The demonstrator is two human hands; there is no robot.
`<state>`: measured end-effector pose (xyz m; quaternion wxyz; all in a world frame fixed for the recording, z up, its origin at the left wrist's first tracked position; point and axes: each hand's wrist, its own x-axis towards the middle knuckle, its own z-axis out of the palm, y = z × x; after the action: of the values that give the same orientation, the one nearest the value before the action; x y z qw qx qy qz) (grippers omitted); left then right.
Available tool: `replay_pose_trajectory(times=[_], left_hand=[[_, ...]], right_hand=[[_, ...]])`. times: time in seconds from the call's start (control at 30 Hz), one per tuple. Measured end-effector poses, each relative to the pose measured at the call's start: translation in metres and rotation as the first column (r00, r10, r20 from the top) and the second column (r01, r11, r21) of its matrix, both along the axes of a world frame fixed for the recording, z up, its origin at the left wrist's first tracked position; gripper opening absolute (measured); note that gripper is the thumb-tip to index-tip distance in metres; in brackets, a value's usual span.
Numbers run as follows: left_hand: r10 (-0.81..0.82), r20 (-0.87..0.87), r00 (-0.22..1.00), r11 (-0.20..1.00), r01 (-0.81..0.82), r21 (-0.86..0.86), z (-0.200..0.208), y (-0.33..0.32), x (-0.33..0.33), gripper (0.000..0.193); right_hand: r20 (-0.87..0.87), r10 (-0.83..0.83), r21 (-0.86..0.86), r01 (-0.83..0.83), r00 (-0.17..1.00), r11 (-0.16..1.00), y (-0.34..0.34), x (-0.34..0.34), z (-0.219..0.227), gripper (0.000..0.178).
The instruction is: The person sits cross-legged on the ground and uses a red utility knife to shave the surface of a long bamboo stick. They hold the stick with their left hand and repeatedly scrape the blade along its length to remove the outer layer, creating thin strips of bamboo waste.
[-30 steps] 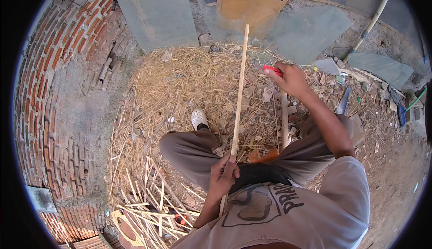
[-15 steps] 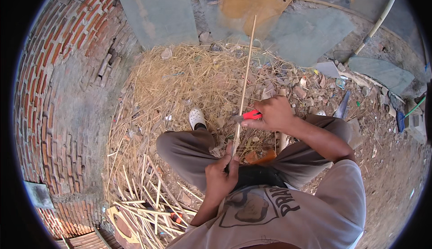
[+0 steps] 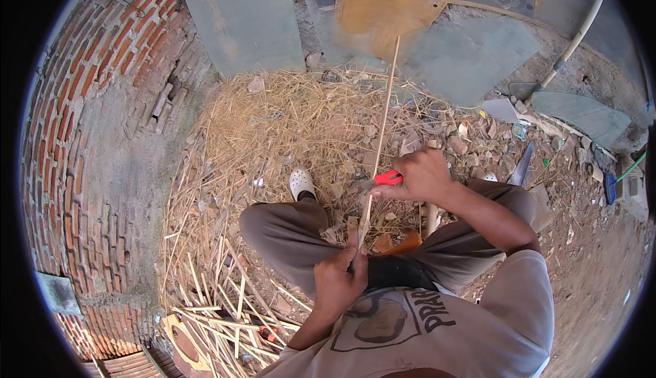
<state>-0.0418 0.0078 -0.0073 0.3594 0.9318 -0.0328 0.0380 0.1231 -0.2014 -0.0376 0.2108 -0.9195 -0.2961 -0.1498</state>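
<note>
My left hand (image 3: 339, 279) is closed round the near end of a long thin wooden strip (image 3: 387, 108), likely bamboo, which points away from me and slightly right. My right hand (image 3: 422, 176) grips a red-handled knife (image 3: 388, 178). Its blade lies against the strip, a little beyond my left hand. Between the two hands the strip looks split or shaved into thin slivers. A black pad (image 3: 396, 273) lies across my lap, below the strip's near end.
Straw-like shavings (image 3: 280, 118) cover the ground ahead. At lower left lies a pile of cut strips (image 3: 225, 316) beside a brick wall (image 3: 68, 166). A saw blade (image 3: 522, 165) sits beyond my right knee. Boards (image 3: 242, 23) lean at the back.
The strip's far end has come nearer and shifted slightly right. Both hands have moved a little right, and my left hand sits lower. The knife stays against the strip.
</note>
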Motion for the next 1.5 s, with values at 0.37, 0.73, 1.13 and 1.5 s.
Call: replay_pose_trajectory(times=[0.37,0.73,1.13,1.5], left_hand=[[0.028,-0.065,0.998,0.999,-0.025,0.043,0.008,-0.001,-0.004,0.036],[-0.116,0.027,0.993,0.985,0.112,0.131,0.001,-0.003,-0.009,0.045],[-0.269,-0.182,0.946,0.955,0.238,-0.178,0.01,0.012,-0.064,0.04],[-0.096,-0.379,0.92,0.715,-0.201,-0.67,-0.004,0.011,-0.015,0.038]], right_hand=[[-0.098,0.096,0.034,-0.093,0.991,0.995,0.01,-0.018,-0.003,0.071],[-0.078,-0.35,-0.08,0.344,0.934,0.936,-0.041,0.063,-0.008,0.076],[-0.336,-0.767,-0.046,0.804,0.547,0.593,-0.144,0.148,-0.024,0.087],[-0.135,-0.024,-0.022,0.021,0.991,1.0,-0.003,-0.005,0.01,0.072]])
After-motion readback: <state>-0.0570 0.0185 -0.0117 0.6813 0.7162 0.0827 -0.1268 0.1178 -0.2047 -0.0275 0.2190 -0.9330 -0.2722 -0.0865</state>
